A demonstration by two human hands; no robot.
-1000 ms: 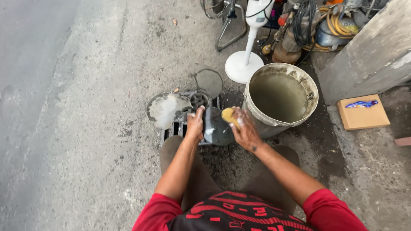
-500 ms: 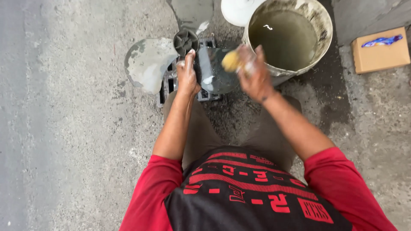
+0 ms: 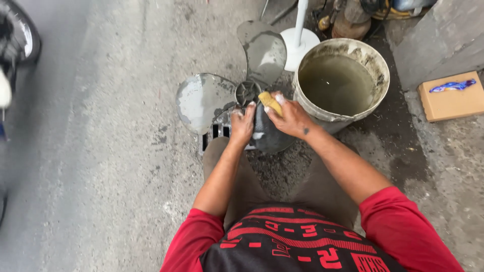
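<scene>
Steadying wet, slippery, rigid grey plastic three-bladed fan propeller (image 3: 237,95) by near blade, left hand (image 3: 242,124) pressing flat; right hand (image 3: 288,115) gripping soft yellow sponge (image 3: 269,102), scrubbing.

Both our arms reach forward from red sleeves, bent slightly at the elbows, converging on the fan blade (image 3: 267,133). Our left hand (image 3: 242,124) lies palm down on the blade's left edge, fingers (image 3: 249,112) pointing ahead. Our right hand (image 3: 288,116) curls over the blade's right side, fingers pinching a sponge (image 3: 269,102).
</scene>
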